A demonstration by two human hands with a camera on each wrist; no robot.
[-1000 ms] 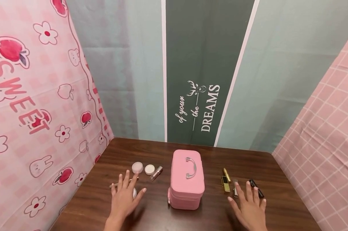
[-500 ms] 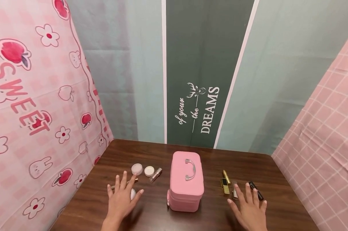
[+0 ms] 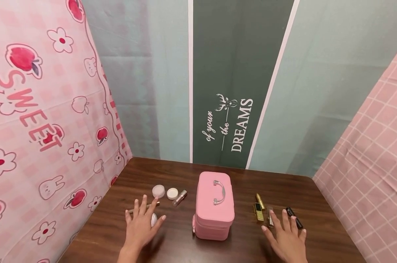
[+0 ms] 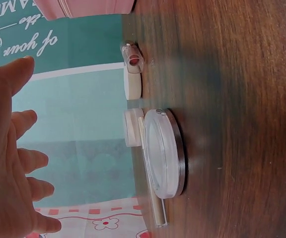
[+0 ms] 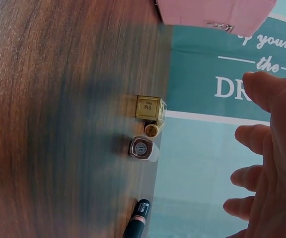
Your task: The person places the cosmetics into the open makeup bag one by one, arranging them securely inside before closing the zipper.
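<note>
My left hand [image 3: 140, 226] hovers palm down with spread fingers over a round compact with a clear lid [image 4: 164, 153] and a thin pencil-like stick [image 4: 155, 198]; it holds nothing. Spread the same way, my right hand [image 3: 286, 235] hangs above the table near a clear-capped tube [image 5: 142, 148] and a black cosmetic tube [image 5: 137, 220]. Between the hands stands a closed pink vanity case [image 3: 215, 201] with a silver handle on its lid. Past the right fingertips lie a gold rectangular lipstick [image 3: 259, 212] and a gold bullet-shaped tube [image 3: 260, 201].
Beyond the left fingers sit a pale round jar [image 3: 158, 191], a white round jar [image 3: 172, 194] and a clear-capped lipstick [image 3: 180, 198]. The brown wooden table [image 3: 172, 168] ends at a green curtain [image 3: 234, 73], with pink cloths on both sides.
The head view shifts slightly, so everything appears a little displaced. Both hands keep their spread pose, and the things on the table stay where they were.
</note>
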